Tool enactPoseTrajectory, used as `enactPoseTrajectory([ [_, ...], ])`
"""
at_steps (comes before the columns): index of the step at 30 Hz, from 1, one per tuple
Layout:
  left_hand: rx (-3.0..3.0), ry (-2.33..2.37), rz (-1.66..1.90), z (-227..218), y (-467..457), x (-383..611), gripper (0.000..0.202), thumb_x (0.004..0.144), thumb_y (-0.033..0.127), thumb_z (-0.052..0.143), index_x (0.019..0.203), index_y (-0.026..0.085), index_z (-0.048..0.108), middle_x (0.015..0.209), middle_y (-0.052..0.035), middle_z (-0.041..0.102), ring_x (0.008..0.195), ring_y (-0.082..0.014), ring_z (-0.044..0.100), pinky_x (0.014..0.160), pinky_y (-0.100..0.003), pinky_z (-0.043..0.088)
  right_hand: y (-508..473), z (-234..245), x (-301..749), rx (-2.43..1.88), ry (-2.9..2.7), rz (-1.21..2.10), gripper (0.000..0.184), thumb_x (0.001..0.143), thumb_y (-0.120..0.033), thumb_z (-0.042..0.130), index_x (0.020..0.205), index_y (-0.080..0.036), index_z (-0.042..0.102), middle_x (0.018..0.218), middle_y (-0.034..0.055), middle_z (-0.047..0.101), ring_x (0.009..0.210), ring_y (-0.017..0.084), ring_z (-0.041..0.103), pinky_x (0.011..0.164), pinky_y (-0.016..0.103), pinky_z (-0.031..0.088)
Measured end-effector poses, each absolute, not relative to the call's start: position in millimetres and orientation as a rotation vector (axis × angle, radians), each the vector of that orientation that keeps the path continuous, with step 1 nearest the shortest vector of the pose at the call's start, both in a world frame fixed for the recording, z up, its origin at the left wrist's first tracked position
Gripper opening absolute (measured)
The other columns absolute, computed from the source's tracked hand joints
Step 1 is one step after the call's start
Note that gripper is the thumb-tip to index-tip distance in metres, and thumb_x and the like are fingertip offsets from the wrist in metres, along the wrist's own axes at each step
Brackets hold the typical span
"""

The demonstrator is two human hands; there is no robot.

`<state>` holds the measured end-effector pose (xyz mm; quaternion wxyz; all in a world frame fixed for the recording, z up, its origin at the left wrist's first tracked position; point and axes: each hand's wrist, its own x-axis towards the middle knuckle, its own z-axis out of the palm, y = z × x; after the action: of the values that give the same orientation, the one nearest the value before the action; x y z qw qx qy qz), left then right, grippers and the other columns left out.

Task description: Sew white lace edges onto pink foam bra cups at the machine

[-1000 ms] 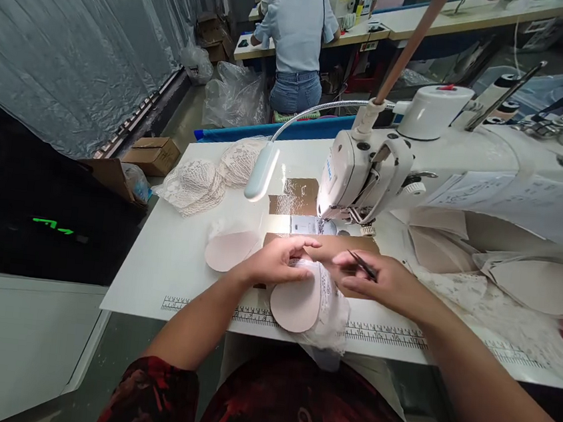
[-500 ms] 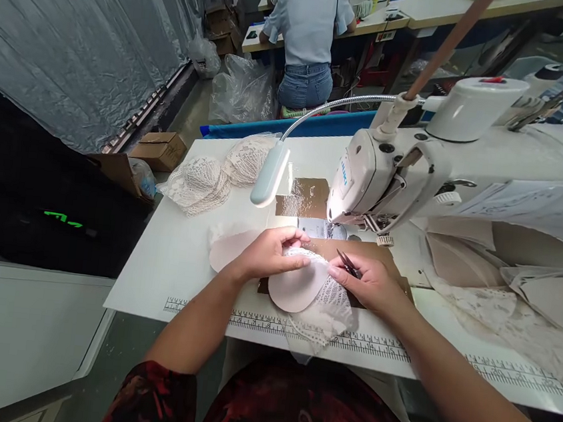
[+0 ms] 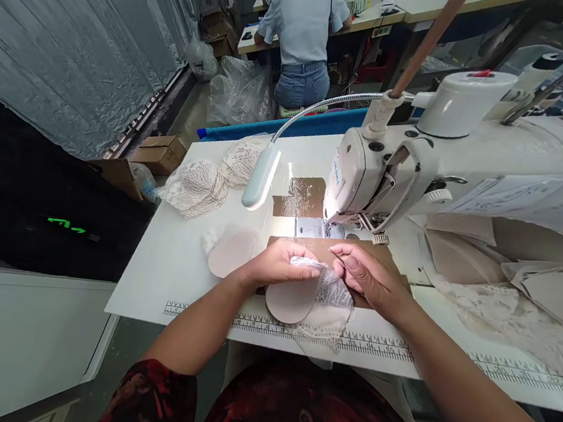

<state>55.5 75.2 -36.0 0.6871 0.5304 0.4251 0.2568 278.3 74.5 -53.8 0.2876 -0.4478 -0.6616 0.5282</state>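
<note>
My left hand [image 3: 278, 264] pinches the upper edge of a pale pink bra cup [image 3: 290, 303], thumb on top. White lace [image 3: 334, 294] joined to the cup hangs to its right and spreads toward the table's front edge. Close beside that pinched edge, my right hand [image 3: 372, 281] is closed around small dark thread snips [image 3: 339, 257]. Most of the snips are hidden by the fingers. Both hands are just in front of the needle area of a white sewing machine [image 3: 360, 172].
Another pale cup [image 3: 231, 253] lies left of my hands. Finished-looking lace cups [image 3: 196, 185] are stacked at the back left. A lamp [image 3: 262, 175] on a bendy neck hangs over the table. More cup pieces and lace [image 3: 502, 315] lie right. A person [image 3: 305, 32] sits ahead.
My right hand has turned, so the snips are now mostly covered by its fingers. My left hand has tipped the cup's upper edge, and the lace along it is now bunched in the pinch.
</note>
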Motion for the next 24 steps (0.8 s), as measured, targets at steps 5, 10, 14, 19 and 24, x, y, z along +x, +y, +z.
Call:
enactPoseTrajectory([
  [5, 1.174, 0.962, 0.584, -34, 73, 57, 0.033, 0.073, 0.039, 0.074, 0.092, 0.013, 0.073, 0.083, -0.0061, 0.068, 0.073, -0.0133, 0.058, 0.065, -0.023, 0.043, 76, -48, 285, -1.214, -1.666, 1.701, 0.046, 0.082, -0.056, 0.055, 0.112, -0.022, 0.061, 0.07, 0.0003, 0.058, 0.059, 0.013, 0.052, 0.053, 0.027, 0.042],
  [10, 1.216, 0.972, 0.592, -39, 74, 57, 0.037, 0.074, 0.044, 0.072, 0.093, 0.012, 0.073, 0.076, -0.0049, 0.067, 0.068, -0.0127, 0.055, 0.06, -0.023, 0.04, 76, -45, 277, -1.128, -1.761, 1.624, 0.035, 0.08, -0.049, 0.061, 0.1, -0.02, 0.064, 0.073, 0.002, 0.061, 0.063, 0.013, 0.054, 0.055, 0.027, 0.042],
  [14, 1.254, 0.962, 0.566, -40, 74, 58, 0.038, 0.073, 0.047, 0.072, 0.078, 0.01, 0.071, 0.06, 0.0007, 0.053, 0.056, -0.0074, 0.042, 0.051, -0.021, 0.028, 75, -45, 271, -1.126, -1.846, 1.476, 0.03, 0.081, -0.047, 0.059, 0.093, -0.02, 0.066, 0.084, 0.0056, 0.067, 0.076, 0.018, 0.06, 0.066, 0.031, 0.047],
  [19, 1.265, 0.96, 0.538, -39, 74, 58, 0.038, 0.072, 0.048, 0.071, 0.075, 0.01, 0.07, 0.057, 0.0018, 0.048, 0.055, -0.0074, 0.039, 0.05, -0.022, 0.026, 75, -47, 274, -1.159, -1.933, 1.343, 0.028, 0.084, -0.046, 0.056, 0.085, -0.021, 0.066, 0.078, 0.004, 0.066, 0.071, 0.017, 0.059, 0.063, 0.03, 0.045],
  [24, 1.289, 0.974, 0.539, -43, 74, 59, 0.04, 0.068, 0.047, 0.074, 0.08, 0.009, 0.071, 0.063, 0.0003, 0.053, 0.059, -0.0087, 0.043, 0.053, -0.022, 0.031, 76, -43, 274, -1.125, -1.933, 1.466, 0.03, 0.081, -0.048, 0.059, 0.092, -0.02, 0.064, 0.083, 0.0047, 0.067, 0.073, 0.017, 0.06, 0.062, 0.03, 0.045],
])
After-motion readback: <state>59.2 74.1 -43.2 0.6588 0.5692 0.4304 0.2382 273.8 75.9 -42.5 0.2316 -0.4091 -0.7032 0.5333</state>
